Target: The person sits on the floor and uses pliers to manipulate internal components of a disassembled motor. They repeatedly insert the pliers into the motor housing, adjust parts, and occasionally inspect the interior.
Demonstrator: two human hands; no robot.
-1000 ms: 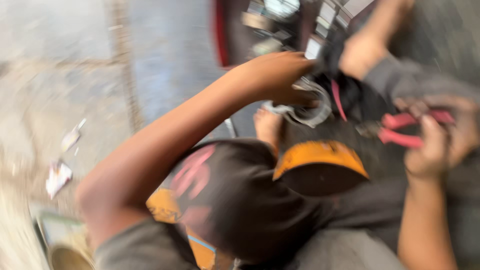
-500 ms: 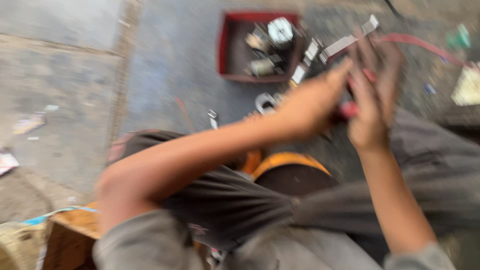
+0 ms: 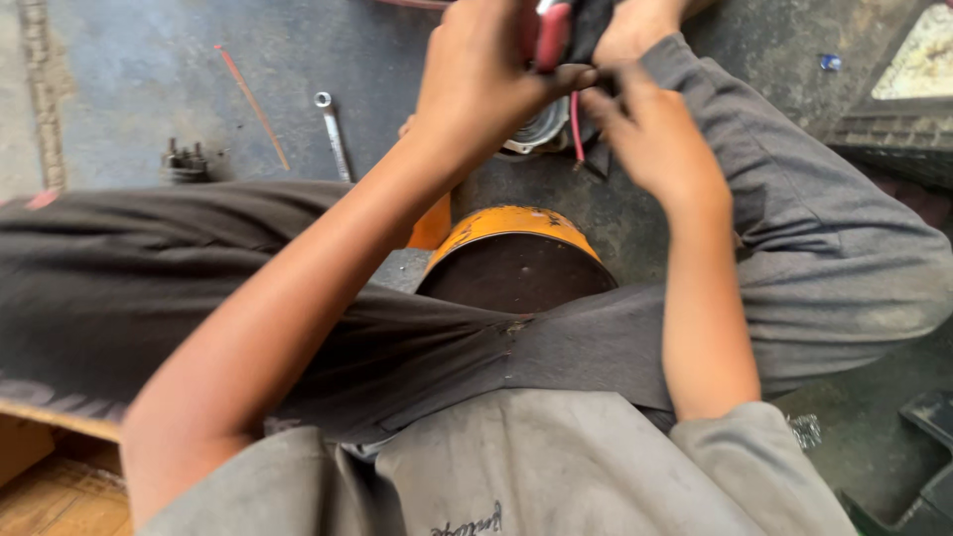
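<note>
The left hand (image 3: 486,74) is curling shut around the red-sleeved handles of a hand tool (image 3: 552,35), the fingers wrapped over them near the top edge of the view; the tool's working end is running out of sight. The right hand (image 3: 650,139) is pressing thumb and fingertips together on a thin red wire (image 3: 575,124) that is hanging down beside a rounded grey metal part (image 3: 541,129), the part itself sitting on the dark concrete floor (image 3: 149,89) just beyond the person's knees. Whether the tool's tip is touching the wire cannot be told.

Both forearms are reaching forward from the lower edge, the left one crossing diagonally from the lower left, the right one coming up nearly straight, elbow bent close to the grey trouser leg (image 3: 824,228). The wrists are converging almost to touching above the part.

Below the hands, between the legs, an orange-rimmed round metal can with a dark top (image 3: 516,268) is standing upright on the floor. Off to the left, well apart, a slim silver ring spanner (image 3: 333,134) is lying flat, with a small dark bolt cluster (image 3: 186,161) farther left.

Compared with half a second ago, the hands are sitting higher and closer in the view, and the red tray of parts is no longer showing.
</note>
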